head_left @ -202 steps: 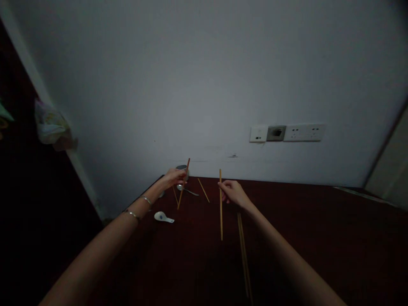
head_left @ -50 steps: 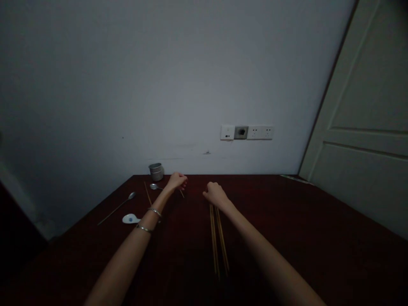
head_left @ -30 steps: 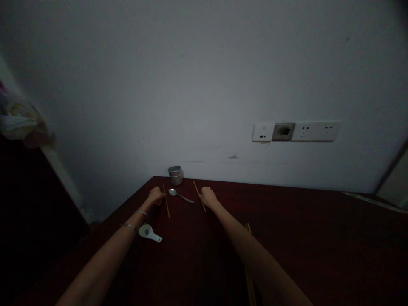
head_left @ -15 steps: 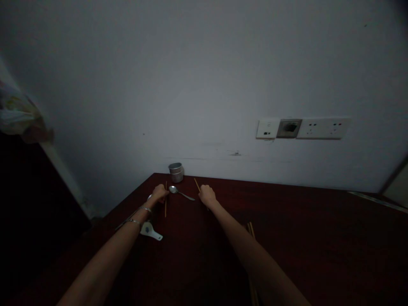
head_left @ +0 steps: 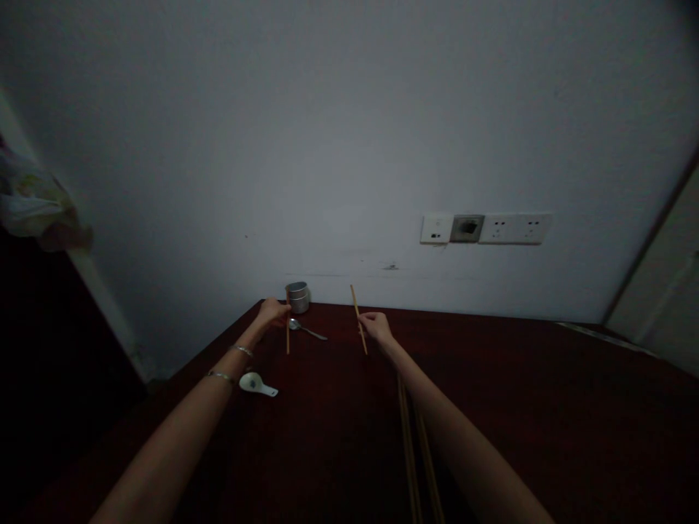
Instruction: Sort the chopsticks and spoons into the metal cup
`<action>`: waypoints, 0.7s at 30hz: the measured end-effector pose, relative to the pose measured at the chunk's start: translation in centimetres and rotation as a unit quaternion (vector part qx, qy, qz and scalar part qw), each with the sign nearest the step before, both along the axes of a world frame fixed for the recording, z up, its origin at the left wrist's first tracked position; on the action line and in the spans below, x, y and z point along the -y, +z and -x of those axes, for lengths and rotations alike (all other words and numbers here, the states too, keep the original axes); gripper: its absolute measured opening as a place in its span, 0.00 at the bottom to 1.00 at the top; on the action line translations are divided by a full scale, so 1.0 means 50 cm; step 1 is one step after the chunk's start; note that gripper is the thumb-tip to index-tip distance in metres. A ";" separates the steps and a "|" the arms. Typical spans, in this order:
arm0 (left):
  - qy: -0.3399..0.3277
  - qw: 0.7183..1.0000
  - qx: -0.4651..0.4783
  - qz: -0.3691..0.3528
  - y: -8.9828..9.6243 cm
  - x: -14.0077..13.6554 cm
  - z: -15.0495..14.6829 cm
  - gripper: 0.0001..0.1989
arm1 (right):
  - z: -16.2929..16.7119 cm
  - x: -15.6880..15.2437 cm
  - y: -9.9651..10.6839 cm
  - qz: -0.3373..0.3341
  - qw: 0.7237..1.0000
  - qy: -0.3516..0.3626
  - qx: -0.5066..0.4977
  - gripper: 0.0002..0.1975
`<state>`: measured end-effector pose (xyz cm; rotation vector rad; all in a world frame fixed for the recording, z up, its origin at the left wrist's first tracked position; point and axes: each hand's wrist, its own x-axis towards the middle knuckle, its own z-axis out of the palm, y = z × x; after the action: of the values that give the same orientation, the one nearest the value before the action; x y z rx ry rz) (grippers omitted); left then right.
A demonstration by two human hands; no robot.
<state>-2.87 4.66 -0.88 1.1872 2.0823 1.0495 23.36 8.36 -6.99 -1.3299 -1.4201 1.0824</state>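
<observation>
My left hand (head_left: 274, 313) is closed on a chopstick (head_left: 288, 336), which stands nearly upright in front of a metal cup (head_left: 299, 298). Further right, my right hand (head_left: 376, 326) pinches another chopstick (head_left: 354, 300) that tilts with its top to the left. Between the hands a metal spoon (head_left: 309, 332) lies on the dark red table (head_left: 338, 429). Nearer to me, beside my left forearm, rests a white soup spoon (head_left: 256, 384) with a dark mark in its bowl. Several more chopsticks (head_left: 409, 458) lie partly under my right forearm.
A pale wall rises behind the table's back edge, with a row of sockets and switch plates (head_left: 486, 228) at the right. A plastic bag (head_left: 33, 200) hangs at the far left. A flat strip (head_left: 606, 339) lies along the back right edge.
Both hands have lifted their chopsticks higher, and the right hand has moved slightly right. The view has shifted, and more of the chopsticks by my right forearm shows.
</observation>
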 end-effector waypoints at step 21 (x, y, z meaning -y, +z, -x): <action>-0.255 0.910 0.315 -0.083 -0.037 0.107 -0.466 0.10 | -0.223 0.210 0.064 0.022 0.973 0.026 -0.229 0.02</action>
<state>20.42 -0.71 -2.72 1.1752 1.1265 1.1613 34.52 -2.16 -3.81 -0.9904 -1.0946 1.3585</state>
